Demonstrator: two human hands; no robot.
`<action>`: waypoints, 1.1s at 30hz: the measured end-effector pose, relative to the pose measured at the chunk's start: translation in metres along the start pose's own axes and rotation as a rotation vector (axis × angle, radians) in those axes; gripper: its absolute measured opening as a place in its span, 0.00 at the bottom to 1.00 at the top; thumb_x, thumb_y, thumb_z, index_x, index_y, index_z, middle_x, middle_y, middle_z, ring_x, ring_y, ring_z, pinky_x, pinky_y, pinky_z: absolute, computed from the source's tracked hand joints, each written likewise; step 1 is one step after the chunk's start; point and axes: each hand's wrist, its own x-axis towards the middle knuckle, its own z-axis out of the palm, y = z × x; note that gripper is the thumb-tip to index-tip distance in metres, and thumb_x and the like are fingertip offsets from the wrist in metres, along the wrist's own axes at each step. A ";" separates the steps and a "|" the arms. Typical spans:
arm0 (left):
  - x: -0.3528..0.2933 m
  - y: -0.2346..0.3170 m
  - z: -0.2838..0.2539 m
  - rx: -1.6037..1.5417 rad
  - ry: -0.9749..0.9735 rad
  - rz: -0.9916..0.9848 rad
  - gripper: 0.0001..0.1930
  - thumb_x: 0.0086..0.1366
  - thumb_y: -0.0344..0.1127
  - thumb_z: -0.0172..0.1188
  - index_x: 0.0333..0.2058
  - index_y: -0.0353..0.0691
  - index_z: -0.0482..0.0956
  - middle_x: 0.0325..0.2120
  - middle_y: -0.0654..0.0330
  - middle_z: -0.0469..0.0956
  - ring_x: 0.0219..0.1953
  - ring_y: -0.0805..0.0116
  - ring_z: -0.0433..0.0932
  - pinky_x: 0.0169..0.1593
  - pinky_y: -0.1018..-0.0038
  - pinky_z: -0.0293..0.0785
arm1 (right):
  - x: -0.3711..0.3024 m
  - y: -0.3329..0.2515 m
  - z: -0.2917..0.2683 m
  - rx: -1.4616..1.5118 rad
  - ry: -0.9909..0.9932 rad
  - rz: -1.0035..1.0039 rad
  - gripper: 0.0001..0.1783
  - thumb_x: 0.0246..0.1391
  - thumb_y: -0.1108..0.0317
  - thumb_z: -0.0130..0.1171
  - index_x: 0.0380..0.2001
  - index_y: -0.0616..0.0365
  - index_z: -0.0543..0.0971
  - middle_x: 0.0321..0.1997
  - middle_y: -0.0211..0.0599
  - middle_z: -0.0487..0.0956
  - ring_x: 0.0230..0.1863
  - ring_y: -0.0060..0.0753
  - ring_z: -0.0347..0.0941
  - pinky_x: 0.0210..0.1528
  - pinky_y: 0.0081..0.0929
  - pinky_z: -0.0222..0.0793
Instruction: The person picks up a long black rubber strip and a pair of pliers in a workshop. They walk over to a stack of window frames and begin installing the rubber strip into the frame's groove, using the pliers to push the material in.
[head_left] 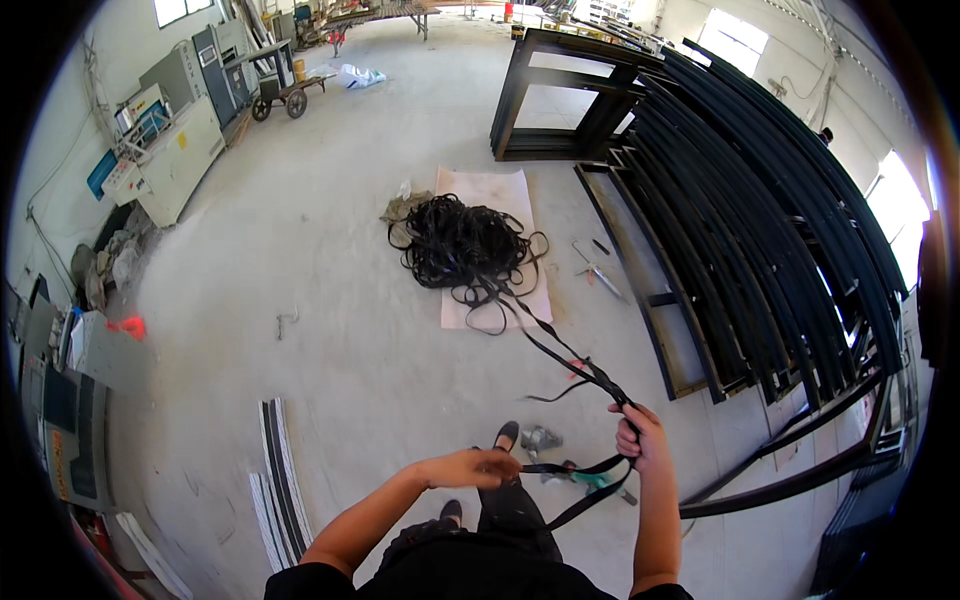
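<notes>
A tangled heap of long black flexible strips (pixel 460 245) lies on a pale pink sheet (pixel 512 190) on the floor in front of me. Several strands trail from the heap toward me and pass into my right hand (pixel 642 437), whose fingers are wrapped round them. Below that hand, strip lengths loop down and across to the left. My left hand (pixel 475 468) is over my legs, its fingers slightly blurred but closed at one strip length (pixel 570 468). A green-and-dark tool (pixel 602 482) on the floor is partly hidden behind the loops.
Black rectangular frames (pixel 740 220) are stacked along the right, with another group of frames (pixel 570 100) upright farther off. A caulking gun (pixel 605 280) lies between heap and frames. Light-coloured profiles (pixel 280 480) lie at lower left. Machines (pixel 165 150) and a wheeled cart (pixel 285 95) stand farther left.
</notes>
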 end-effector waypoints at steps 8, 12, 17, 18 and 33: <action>0.132 -0.012 -0.171 -0.686 0.627 -0.174 0.13 0.62 0.34 0.51 0.43 0.32 0.69 0.40 0.52 0.73 0.46 0.58 0.73 0.52 0.63 0.71 | 0.064 -0.090 -0.026 -0.153 0.055 -0.198 0.12 0.51 0.67 0.55 0.30 0.69 0.73 0.08 0.24 0.60 0.06 0.13 0.49 0.08 0.15 0.41; 0.210 -0.020 -0.236 -1.026 0.648 -0.222 0.13 0.62 0.36 0.51 0.41 0.32 0.68 0.41 0.49 0.72 0.47 0.55 0.72 0.51 0.57 0.71 | 0.090 -0.159 -0.031 -0.236 0.006 -0.256 0.16 0.43 0.65 0.62 0.25 0.70 0.74 0.10 0.25 0.63 0.08 0.13 0.51 0.10 0.15 0.41; 0.308 0.008 -0.272 -1.337 0.658 -0.347 0.23 0.64 0.43 0.47 0.50 0.30 0.62 0.49 0.45 0.66 0.53 0.49 0.66 0.54 0.50 0.65 | 0.110 -0.227 -0.030 -0.341 0.069 -0.397 0.21 0.36 0.58 0.66 0.18 0.70 0.74 0.09 0.27 0.65 0.09 0.15 0.56 0.11 0.17 0.45; 0.328 0.020 -0.279 -1.393 0.620 -0.366 0.27 0.63 0.46 0.48 0.52 0.30 0.59 0.50 0.43 0.65 0.53 0.47 0.65 0.54 0.49 0.64 | 0.110 -0.237 -0.028 -0.377 0.096 -0.439 0.22 0.35 0.56 0.66 0.17 0.69 0.74 0.08 0.27 0.66 0.09 0.16 0.57 0.11 0.17 0.46; 0.435 -0.068 -0.631 -1.697 0.889 -0.219 0.12 0.63 0.40 0.42 0.23 0.41 0.65 0.15 0.65 0.66 0.16 0.73 0.65 0.21 0.79 0.65 | 0.179 -0.287 0.043 -0.013 0.711 -0.818 0.06 0.57 0.69 0.48 0.30 0.58 0.72 0.05 0.19 0.53 0.06 0.12 0.44 0.08 0.13 0.43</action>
